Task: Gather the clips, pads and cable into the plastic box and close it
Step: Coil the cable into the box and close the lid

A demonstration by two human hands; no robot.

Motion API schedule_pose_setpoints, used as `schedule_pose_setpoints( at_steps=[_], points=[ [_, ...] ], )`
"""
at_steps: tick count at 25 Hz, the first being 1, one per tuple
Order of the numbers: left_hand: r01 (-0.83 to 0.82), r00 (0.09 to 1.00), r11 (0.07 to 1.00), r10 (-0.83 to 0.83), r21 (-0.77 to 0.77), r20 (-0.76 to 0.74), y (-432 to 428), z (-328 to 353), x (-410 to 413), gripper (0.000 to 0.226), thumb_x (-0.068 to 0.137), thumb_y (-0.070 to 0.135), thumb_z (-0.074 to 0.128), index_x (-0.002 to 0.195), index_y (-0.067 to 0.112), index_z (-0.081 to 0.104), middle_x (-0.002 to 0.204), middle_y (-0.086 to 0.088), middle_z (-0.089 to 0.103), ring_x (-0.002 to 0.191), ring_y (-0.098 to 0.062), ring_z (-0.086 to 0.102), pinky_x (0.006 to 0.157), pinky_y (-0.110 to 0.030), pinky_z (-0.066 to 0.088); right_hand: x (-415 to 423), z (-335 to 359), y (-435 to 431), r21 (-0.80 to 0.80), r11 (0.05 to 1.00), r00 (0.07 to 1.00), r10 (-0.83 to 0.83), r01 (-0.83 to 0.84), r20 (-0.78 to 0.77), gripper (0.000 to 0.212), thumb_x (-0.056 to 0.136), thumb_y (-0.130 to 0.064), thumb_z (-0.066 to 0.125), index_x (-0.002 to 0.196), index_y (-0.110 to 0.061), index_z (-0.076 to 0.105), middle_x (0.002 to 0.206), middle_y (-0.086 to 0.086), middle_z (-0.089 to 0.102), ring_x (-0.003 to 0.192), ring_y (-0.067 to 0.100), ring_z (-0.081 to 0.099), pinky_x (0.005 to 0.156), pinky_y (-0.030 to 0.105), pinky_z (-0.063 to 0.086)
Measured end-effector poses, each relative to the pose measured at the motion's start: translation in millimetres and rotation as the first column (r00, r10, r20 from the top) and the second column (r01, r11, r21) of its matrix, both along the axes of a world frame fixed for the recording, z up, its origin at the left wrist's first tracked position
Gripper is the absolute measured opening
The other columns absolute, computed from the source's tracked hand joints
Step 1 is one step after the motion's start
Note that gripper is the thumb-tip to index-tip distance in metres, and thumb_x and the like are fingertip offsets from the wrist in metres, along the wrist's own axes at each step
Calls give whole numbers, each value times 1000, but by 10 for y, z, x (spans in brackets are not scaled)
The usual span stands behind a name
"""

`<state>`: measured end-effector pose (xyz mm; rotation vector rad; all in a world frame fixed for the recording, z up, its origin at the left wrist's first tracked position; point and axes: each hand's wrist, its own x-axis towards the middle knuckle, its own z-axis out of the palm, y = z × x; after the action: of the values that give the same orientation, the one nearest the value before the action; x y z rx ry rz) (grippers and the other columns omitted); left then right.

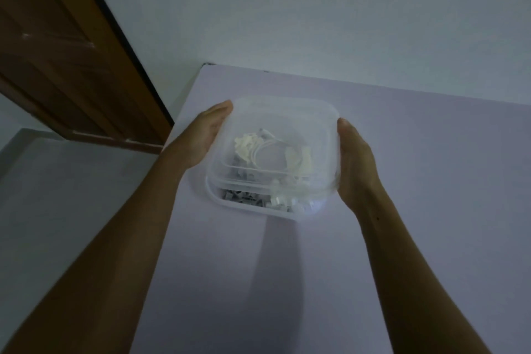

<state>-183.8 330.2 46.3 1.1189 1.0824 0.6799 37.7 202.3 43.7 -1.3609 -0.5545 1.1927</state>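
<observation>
Both hands are on the lid (275, 123) now, and it sits over the plastic box (258, 208), which rests on the pale table (416, 210) just past centre. The left hand (201, 138) presses flat against the lid's nine o'clock edge, fingers extended along the side; the right hand (355, 161) mirrors it at three o'clock, thumb up along the rim. Neither is curled into a fist: these are open, clamping palms, squeezing the lid between them.

The lid is not seated. At six o'clock the box's near rim still shows beneath it, with a gap where grey clips (241, 197) and clear pieces peek out. Through the translucent top, the coiled white cable (267, 152) and cream-coloured pads (247, 144) lie toward the middle.

Handling, as a judgement: this looks like thin, flexible plastic, light even when loaded with small parts, and smooth enough to slide under dry palms. The walls will likely bow if squeezed hard. Best purchase is on the lid's rim at the corners, pressing downward rather than inward, working round from twelve o'clock to six. Watch that near edge; a stray clip under the rim could keep it from closing.
</observation>
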Motion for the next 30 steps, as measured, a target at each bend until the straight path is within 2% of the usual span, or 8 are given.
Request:
schedule_pose_setpoints(
  at_steps=[3, 7, 10, 15, 19, 23, 27, 30],
  points=[
    [-14, 994, 993, 26, 119, -102, -139, -64, 12, 51, 98, 20, 42, 146, 12, 26, 153, 1, 28, 140, -11, 28, 107, -19, 22, -188, -115, -136, -53, 997, 975, 62, -52, 213, 72, 91, -41, 55, 151, -20, 19, 159, -3, 20, 145, 15, 21, 117, 35, 18],
    [130, 934, 957, -30, 259, -357, -236, -205, -36, 62, 96, 18, 48, 149, 20, 16, 157, 6, 16, 144, -10, 17, 114, -23, 16, -295, -267, -221, -82, 996, 899, 69, -37, 432, 70, 96, -30, 51, 152, -22, 11, 160, -6, 10, 147, 15, 13, 121, 40, 13],
    [207, 857, 909, 10, 362, -514, -324, -277, -15, 64, 97, 19, 45, 149, 23, 9, 158, 7, 11, 143, -8, 16, 108, -17, 13, -323, -346, -227, -96, 995, 808, 87, -38, 583, 70, 97, -31, 48, 152, -19, 6, 161, -3, 5, 148, 16, 8, 121, 44, 10],
    [231, 790, 832, 142, 504, -597, -391, -374, -22, 58, 98, 20, 42, 149, 16, 16, 158, 2, 15, 144, -12, 19, 111, -19, 14, -359, -430, -225, -159, 985, 592, 165, -63, 789, 72, 98, -42, 37, 151, -12, -1, 161, 3, -4, 148, 15, -5, 118, 37, -8],
    [292, 754, 791, 156, 538, -638, -407, -431, -35, 55, 99, 21, 37, 149, 14, 15, 159, 1, 13, 145, -13, 17, 112, -20, 13, -364, -521, -236, -198, 980, 454, 193, -38, 870, 74, 97, -48, 33, 151, -13, -4, 161, 3, -6, 148, 15, -6, 116, 38, -8],
    [341, 736, 792, 110, 506, -668, -312, -370, -43, 54, 99, 21, 39, 148, 10, 18, 158, -4, 17, 145, -15, 17, 114, -21, 12, -372, -478, -228, -192, 980, 527, 187, -46, 829, 71, 99, -43, 34, 151, -10, -2, 161, 5, -5, 148, 17, -4, 118, 38, -1],
    [328, 746, 803, 102, 497, -658, -243, -299, -57, 54, 97, 18, 46, 146, 8, 25, 155, -6, 24, 143, -14, 22, 114, -20, 14, -290, -298, -152, -206, 979, 658, 158, -5, 736, 65, 99, -30, 44, 151, -11, 10, 161, 3, 8, 148, 15, 8, 110, 16, 6],
    [292, 751, 819, 123, 494, -649, -249, -286, -24, 53, 97, 14, 45, 145, 7, 26, 154, -8, 27, 142, -17, 25, 113, -21, 16, -248, -229, -118, -211, 978, 743, 135, 9, 656, 68, 95, -27, 53, 151, -15, 17, 160, -1, 16, 146, 15, 17, 115, 26, 14]
  ],
)
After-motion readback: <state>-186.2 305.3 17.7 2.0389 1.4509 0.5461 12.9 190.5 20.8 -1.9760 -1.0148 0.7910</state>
